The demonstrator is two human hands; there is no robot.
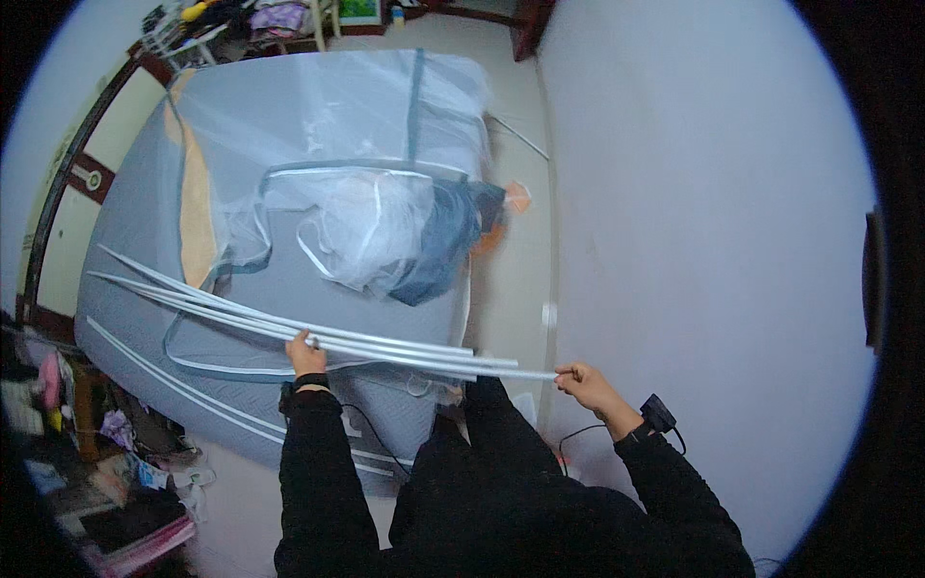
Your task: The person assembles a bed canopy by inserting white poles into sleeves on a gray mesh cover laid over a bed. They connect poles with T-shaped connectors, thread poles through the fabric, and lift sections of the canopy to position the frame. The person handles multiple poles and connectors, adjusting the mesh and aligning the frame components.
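Several long, thin silver-white poles [414,351] lie across in front of me, a little above the mattress [376,405]. My left hand [306,356] is closed around the bundle near its middle, fingers over the top. Off to the right, my right hand [586,388] pinches the end of one pole [535,374], which sticks out past the others. Beyond the poles, a sheer white net [356,226] with grey-blue trim is spread and bunched over the mattress. Two more poles [193,374] rest along the mattress's near left side.
A plain wall [713,212] rises on my right, with a strip of pale floor [525,289] beside the mattress. One thin rod [520,138] leans there, near orange material [518,197]. Clutter [125,472] piles up at lower left. Cables hang by both wrists.
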